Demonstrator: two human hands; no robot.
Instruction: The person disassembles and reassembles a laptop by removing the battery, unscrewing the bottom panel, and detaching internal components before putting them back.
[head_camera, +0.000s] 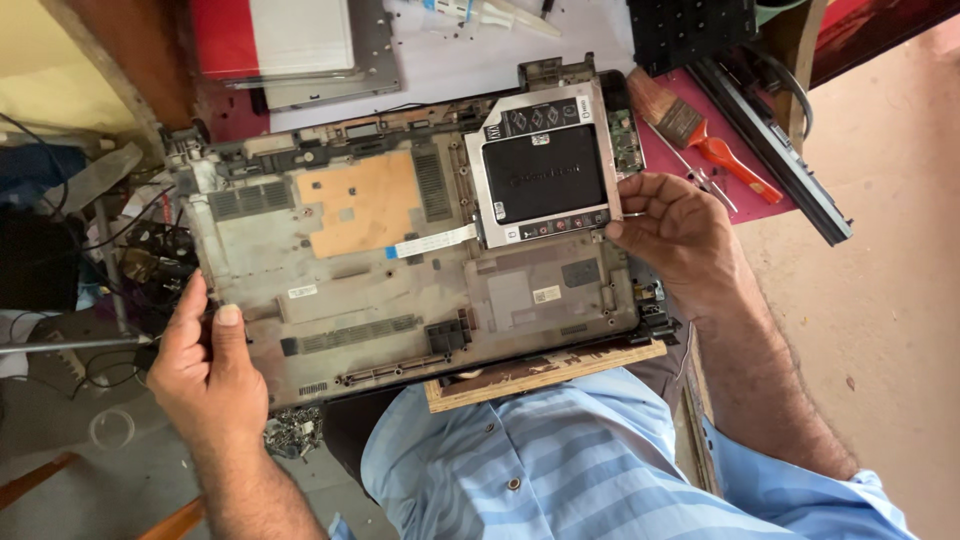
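Looking down, we see our left hand (205, 375) clasping the near left edge of an opened laptop base (400, 260), thumb laid flat on top and fingers curled beneath. Our right hand (680, 235) pinches the near right corner of a silver drive caddy (545, 170), which sits in the bay at the base's far right corner, a black drive inside it. The base rests on a wooden board (545, 372) across our lap. A brush with an orange handle (700, 135) lies on the red mat beyond our right hand, well apart from the caddy
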